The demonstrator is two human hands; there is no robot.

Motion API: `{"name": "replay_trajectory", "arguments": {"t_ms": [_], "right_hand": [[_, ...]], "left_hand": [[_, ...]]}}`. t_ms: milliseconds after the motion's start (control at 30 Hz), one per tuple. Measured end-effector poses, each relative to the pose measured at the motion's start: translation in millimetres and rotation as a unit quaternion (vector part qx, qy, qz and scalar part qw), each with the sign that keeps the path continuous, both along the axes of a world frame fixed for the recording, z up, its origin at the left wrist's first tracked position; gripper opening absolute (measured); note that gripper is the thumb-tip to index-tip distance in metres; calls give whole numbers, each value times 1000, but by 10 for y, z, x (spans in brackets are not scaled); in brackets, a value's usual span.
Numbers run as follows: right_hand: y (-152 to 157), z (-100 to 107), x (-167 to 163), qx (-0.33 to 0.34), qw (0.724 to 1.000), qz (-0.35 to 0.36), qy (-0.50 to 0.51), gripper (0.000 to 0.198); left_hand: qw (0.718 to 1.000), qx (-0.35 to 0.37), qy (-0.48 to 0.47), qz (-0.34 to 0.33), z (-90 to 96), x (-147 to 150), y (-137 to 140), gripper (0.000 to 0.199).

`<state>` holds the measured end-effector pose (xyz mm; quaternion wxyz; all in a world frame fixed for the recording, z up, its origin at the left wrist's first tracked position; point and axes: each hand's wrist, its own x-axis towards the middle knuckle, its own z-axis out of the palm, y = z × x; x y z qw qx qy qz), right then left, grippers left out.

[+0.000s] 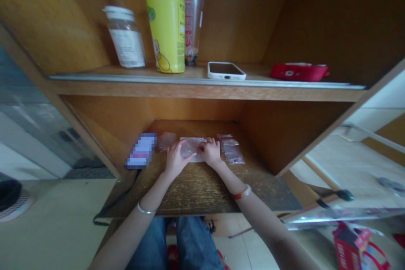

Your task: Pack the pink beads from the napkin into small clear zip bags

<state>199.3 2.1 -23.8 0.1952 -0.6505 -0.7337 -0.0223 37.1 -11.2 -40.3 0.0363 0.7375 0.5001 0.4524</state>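
A clear plastic bag lies on the wooden desk surface between my two hands. My left hand grips its left side, with thumb and fingers curved around the film. At the bag's right side, the fingers of my right hand are closed in a pinch; something small and dark reddish shows at the fingertips, too small to name. Beyond my left hand are more flat clear bags. Right of my right hand, several small clear packets lie overlapping, with dark edges.
A phone with a blurred screen lies at left, a black strap trailing off the desk. The shelf above holds a white-capped jar, a yellow bottle, a lidded cup, a white-edged phone and a red case.
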Motion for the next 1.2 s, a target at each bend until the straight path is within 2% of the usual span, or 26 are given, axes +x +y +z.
{"name": "replay_trajectory", "arguments": {"t_ms": [233, 433, 633, 800, 933, 1000, 1100, 1200], "right_hand": [[9, 0, 11, -11, 1000, 9, 1, 18], [-1, 21, 15, -11, 1000, -12, -2, 20], [-5, -5, 10, -8, 998, 50, 24, 16], [15, -47, 8, 1, 999, 38, 35, 16], [25, -50, 7, -6, 996, 72, 52, 13], [24, -41, 6, 14, 994, 75, 83, 13], [12, -22, 2, 92, 979, 70, 166, 15], [-14, -5, -16, 154, 954, 123, 226, 18]], "left_hand": [[1000, 8, 10, 14, -21, 0, 4, 52], [1000, -3, 11, 8, -16, 2, 3, 51], [1000, -6, 7, 4, -11, -2, 4, 51], [1000, -6, 3, 5, 2, 0, 0, 51], [1000, -9, 4, 4, 19, 2, -13, 51], [1000, -9, 10, 6, 19, 0, -16, 51], [999, -12, 29, 3, 9, -1, -15, 52], [999, -13, 40, 5, 0, 4, -14, 52]]}}
